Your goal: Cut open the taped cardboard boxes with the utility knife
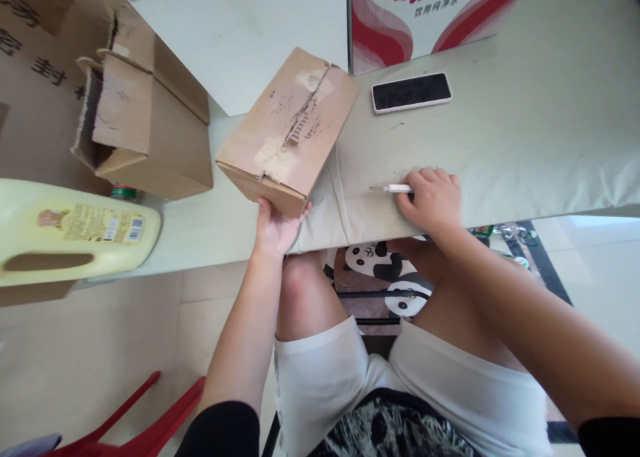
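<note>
Small carton in the left hand, knife in the right

Far left: a large brown carton [45, 64], flat-walled, dark characters printed on it. Before it, a pale-yellow plastic jug [113, 217], smooth and rounded, with a moulded handle hole. Next, an open carton [177, 134], its cardboard flaps bent and rough-edged. Behind, a plain white box [270, 30].

Left of centre, above the table's near edge: the small carton [273, 120] — matte brown cardboard, oblong, tilted, its long seam torn and scuffed with pale patches. Left hand [280, 227] cups its near end from below, thumb on one side, fingertips on the other. Whether the far end touches the table, cannot tell.

Rightward, a glossy black phone [413, 93], round-cornered and pale-rimmed, near a red-and-white box [425, 27]. Below the phone, a slim knife [399, 188]: white handle, thin blade pointing left. Right hand [433, 198] rests on the pale, faintly creased table cover [530, 124], fingers drawn narrow around the handle.
</note>
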The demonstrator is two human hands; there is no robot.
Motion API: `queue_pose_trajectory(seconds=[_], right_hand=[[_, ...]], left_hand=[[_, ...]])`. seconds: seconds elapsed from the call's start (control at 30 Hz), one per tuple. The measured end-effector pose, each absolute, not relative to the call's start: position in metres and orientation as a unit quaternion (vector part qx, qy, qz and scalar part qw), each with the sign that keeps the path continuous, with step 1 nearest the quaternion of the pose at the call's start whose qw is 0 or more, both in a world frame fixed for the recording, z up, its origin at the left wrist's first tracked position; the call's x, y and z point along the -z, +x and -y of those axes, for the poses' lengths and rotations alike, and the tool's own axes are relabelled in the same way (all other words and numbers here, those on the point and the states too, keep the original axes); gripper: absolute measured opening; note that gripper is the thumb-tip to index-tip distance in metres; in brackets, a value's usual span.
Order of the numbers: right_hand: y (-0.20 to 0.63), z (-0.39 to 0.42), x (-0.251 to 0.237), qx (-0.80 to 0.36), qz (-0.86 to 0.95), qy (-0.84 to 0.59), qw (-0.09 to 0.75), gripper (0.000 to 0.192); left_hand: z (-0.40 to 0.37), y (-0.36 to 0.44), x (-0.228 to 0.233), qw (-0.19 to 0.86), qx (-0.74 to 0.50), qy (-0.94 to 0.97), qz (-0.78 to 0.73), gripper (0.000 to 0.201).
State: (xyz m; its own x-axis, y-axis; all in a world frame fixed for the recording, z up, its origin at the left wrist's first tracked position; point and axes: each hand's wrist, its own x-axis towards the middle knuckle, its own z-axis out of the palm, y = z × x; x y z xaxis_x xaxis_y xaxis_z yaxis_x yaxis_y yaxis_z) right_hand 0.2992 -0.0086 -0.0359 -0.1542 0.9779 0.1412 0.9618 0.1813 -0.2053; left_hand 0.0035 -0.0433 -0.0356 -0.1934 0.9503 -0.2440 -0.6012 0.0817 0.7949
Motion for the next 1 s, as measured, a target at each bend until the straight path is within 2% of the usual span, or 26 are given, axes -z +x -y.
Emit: queue_pose_trajectory(seconds=[0.43,0.73,0.9,1.0], right_hand=[[0.2948,-0.0002,0.0314,-0.036,0.766,-0.634,0.099,0.025],[0.2966,0.0039,0.0354,-0.016,0.767,-0.629,0.127,0.020],[0.2964,0.0025,0.0358,-0.019,0.768,-0.630,0.117,0.022],[0.2966,0.0021,0.0361,-0.016,0.771,-0.626,0.121,0.022]], left_hand=[[0.0380,0.0048,0.0348,0.588,-0.646,0.211,-0.439,0.068],[0.0407,0.0058,0.0383,0.595,-0.648,0.198,-0.432,0.065],[0.0400,0.0045,0.0386,0.599,-0.645,0.210,-0.425,0.073],[0.0395,0.0046,0.0393,0.596,-0.648,0.203,-0.429,0.067]])
